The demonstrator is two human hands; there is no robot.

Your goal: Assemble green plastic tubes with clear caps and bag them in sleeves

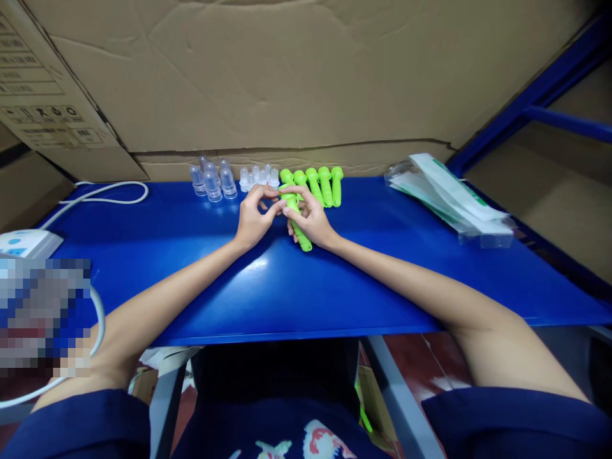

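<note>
My right hand (312,217) is curled round a bright green plastic rod (302,237) that lies slanted above the blue table (306,287). My left hand (253,217) meets it at the rod's top end, thumb and fingers pinched there; whether a small piece sits in the pinch I cannot make out. Just behind the hands several more green rods (319,185) lie side by side. To their left stand small clear caps (258,175) and larger clear plastic tubes (213,180).
A stack of clear plastic bags (449,197) lies at the table's right. A white device (26,242) with a white cable (109,191) sits at the left edge. Cardboard boxes (287,76) wall the back. A blue rack frame (549,89) rises on the right.
</note>
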